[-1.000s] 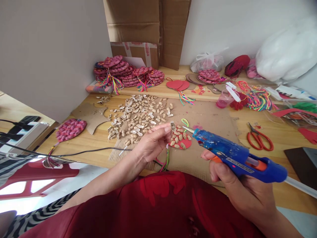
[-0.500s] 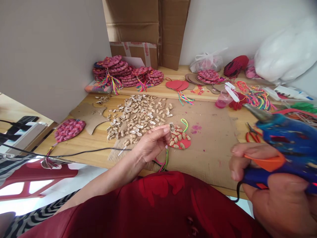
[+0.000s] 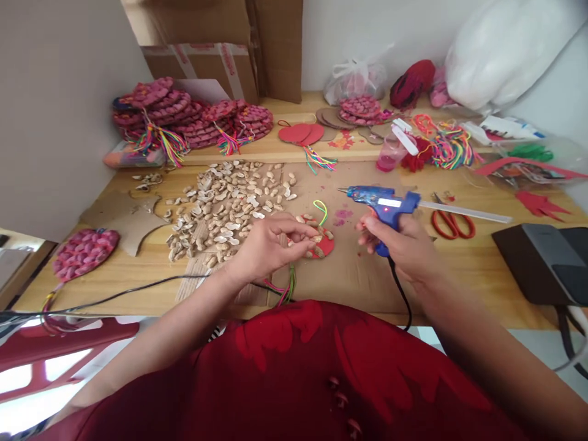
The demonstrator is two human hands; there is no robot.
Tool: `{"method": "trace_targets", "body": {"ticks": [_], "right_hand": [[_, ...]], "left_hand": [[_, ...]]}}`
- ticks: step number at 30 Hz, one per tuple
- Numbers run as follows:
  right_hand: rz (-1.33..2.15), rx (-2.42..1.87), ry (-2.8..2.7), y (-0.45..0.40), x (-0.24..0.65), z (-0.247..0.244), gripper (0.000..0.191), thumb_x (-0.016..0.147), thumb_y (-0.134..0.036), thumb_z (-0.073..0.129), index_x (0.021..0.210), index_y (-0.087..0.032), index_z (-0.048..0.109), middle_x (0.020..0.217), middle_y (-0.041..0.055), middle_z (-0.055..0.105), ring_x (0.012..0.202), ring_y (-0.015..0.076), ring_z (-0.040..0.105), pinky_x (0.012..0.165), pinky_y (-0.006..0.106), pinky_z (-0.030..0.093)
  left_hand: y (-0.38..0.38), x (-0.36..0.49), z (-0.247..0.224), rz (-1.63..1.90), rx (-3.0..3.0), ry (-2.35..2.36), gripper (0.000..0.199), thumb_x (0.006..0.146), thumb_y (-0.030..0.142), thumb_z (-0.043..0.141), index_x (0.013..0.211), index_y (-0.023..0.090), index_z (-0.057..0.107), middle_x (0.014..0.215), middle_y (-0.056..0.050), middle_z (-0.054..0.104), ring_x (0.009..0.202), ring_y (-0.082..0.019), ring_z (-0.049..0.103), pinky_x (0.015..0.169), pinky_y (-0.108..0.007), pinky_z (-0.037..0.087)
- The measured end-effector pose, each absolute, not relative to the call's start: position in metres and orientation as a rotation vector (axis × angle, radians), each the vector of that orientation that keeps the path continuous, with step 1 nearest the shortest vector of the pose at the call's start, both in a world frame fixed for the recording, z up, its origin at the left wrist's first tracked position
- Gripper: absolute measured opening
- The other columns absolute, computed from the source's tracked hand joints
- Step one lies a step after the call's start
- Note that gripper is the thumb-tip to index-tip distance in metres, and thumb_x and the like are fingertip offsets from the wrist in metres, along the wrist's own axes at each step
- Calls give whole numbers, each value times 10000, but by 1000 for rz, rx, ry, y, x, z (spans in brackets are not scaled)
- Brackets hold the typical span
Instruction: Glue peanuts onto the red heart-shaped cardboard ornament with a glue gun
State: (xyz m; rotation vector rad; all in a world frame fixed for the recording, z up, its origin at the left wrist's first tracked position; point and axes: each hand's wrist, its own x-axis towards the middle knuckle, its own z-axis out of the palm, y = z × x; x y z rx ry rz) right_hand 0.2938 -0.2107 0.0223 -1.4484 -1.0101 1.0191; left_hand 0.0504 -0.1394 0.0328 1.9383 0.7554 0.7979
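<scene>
My left hand [image 3: 275, 245] pinches a peanut shell [image 3: 316, 239] over a round red disc [image 3: 327, 246]. Several peanut shells lie on that disc, which has a yellow-green loop [image 3: 321, 212] at its top and coloured tassel strings [image 3: 290, 286] below. My right hand [image 3: 395, 239] is wrapped round the handle of a blue hot glue gun [image 3: 367, 196], held to the right of the disc. Its nozzle points left and a clear glue stick [image 3: 468, 212] sticks out of its back. Left of the disc spreads a heap of peanut shells [image 3: 225, 208].
Stacks of pink shell-covered discs [image 3: 156, 110] stand at the back left. Red-handled scissors [image 3: 452, 224] and a dark box-like device [image 3: 537, 263] lie to the right. A pink cup [image 3: 389, 153] stands behind the gun. The black cord [image 3: 138, 286] crosses the table's front left.
The glue gun, held close to the camera at the right before, has moved left and away, near the disc. My left hand has lowered the peanut shell onto or just above the disc.
</scene>
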Motion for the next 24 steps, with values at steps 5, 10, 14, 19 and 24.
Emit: {"method": "trace_targets", "body": {"ticks": [5, 10, 14, 19, 24], "right_hand": [[1093, -1578, -1100, -195, 291, 11, 194, 759, -352, 784, 792, -210, 657, 608, -7, 635, 478, 126, 550, 438, 265, 463], [1064, -1630, -1300, -183, 289, 12, 152, 771, -296, 726, 883, -223, 655, 696, -11, 663, 561, 150, 578, 526, 290, 460], [1009, -1613, -1396, -177, 288, 11, 161, 762, -312, 719, 858, -206, 645, 690, -10, 642, 677, 181, 611, 625, 311, 466], [993, -1615, -1489, -172, 288, 7, 158, 739, -300, 731, 770, -208, 606, 700, -17, 635, 692, 179, 598, 699, 335, 467], [1013, -1657, -1559, -167, 288, 4, 195, 723, -346, 750, 795, -213, 626, 750, 1, 679, 690, 202, 619, 705, 364, 473]], "left_hand": [[-138, 68, 33, 742, 2570, 665, 130, 891, 249, 701, 979, 220, 791, 844, -40, 733, 809, -170, 651, 780, -319, 473], [-143, 78, 24, 589, 2769, 697, 149, 929, 242, 654, 1007, 198, 773, 907, -66, 725, 837, -197, 642, 777, -334, 477], [-144, 80, 25, 550, 2802, 710, 165, 943, 227, 626, 1022, 177, 762, 931, -81, 721, 876, -215, 641, 787, -334, 497], [-143, 80, 26, 503, 2819, 690, 158, 955, 235, 615, 991, 165, 752, 906, -73, 698, 832, -198, 619, 770, -319, 503], [-141, 79, 25, 470, 2842, 699, 170, 970, 244, 591, 1006, 170, 740, 906, -69, 684, 863, -203, 619, 794, -325, 505]]}}
